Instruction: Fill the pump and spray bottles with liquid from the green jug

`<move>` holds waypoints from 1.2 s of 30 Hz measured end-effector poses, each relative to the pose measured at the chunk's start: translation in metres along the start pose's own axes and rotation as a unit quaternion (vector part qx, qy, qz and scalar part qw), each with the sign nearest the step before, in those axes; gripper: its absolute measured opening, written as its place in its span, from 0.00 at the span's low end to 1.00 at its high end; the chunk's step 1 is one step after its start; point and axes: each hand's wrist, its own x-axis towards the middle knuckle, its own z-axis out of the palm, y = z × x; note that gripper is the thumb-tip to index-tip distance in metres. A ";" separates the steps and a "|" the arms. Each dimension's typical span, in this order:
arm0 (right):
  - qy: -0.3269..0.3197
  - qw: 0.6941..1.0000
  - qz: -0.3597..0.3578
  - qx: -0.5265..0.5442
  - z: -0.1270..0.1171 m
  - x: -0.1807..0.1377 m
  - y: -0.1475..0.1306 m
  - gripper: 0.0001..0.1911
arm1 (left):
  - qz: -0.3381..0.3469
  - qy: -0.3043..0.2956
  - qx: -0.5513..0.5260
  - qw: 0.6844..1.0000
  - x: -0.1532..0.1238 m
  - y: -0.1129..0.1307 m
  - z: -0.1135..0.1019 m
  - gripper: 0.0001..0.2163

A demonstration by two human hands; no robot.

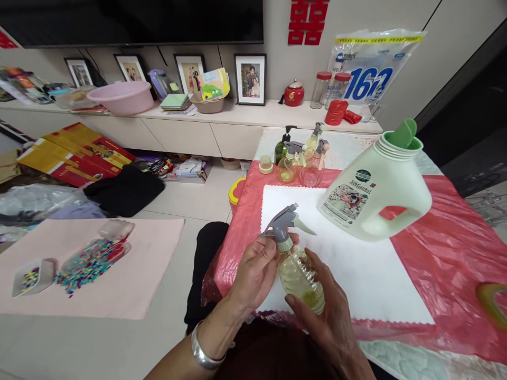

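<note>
A clear spray bottle (298,269) with a grey and pale green trigger head (282,224) is held tilted above the table, close to my body. Pinched at the collar beneath the trigger head are the fingers of my left hand (255,269). Around the lower body of the bottle wraps my right hand (330,309), thumb in front. A large pale green detergent jug (376,184) stands uncapped on the white mat (380,279) to the right, with a green spout in its mouth. My left wrist wears a silver bangle.
Several bottles, including a pink spray bottle (312,171) and a dark pump bottle (282,148), stand at the table's back beside a pale cap (265,164). Red plastic (455,227) covers the table. Left, a pink mat (158,248) bears scattered beads (85,269). A tape roll (491,303) lies right.
</note>
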 end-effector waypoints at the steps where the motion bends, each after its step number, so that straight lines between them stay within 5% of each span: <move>1: 0.001 1.000 -0.002 -0.002 0.000 0.001 -0.001 0.37 | 0.002 0.003 0.001 1.000 0.000 0.000 0.001 0.15; 6: -0.007 1.000 -0.006 -0.013 0.001 0.002 -0.003 0.37 | -0.002 0.049 0.024 0.998 0.005 0.002 0.000 0.18; 18: -0.001 1.000 0.003 -0.007 0.001 0.002 -0.001 0.37 | 0.007 0.038 0.035 0.999 0.003 0.003 0.000 0.18; 29: -0.122 0.957 0.139 0.222 -0.003 -0.002 0.010 0.41 | -0.011 0.029 0.064 0.997 0.007 0.010 -0.010 0.18; 36: -0.129 0.975 0.113 0.144 -0.001 0.006 0.005 0.43 | -0.011 -0.013 0.082 0.996 0.007 0.005 -0.014 0.19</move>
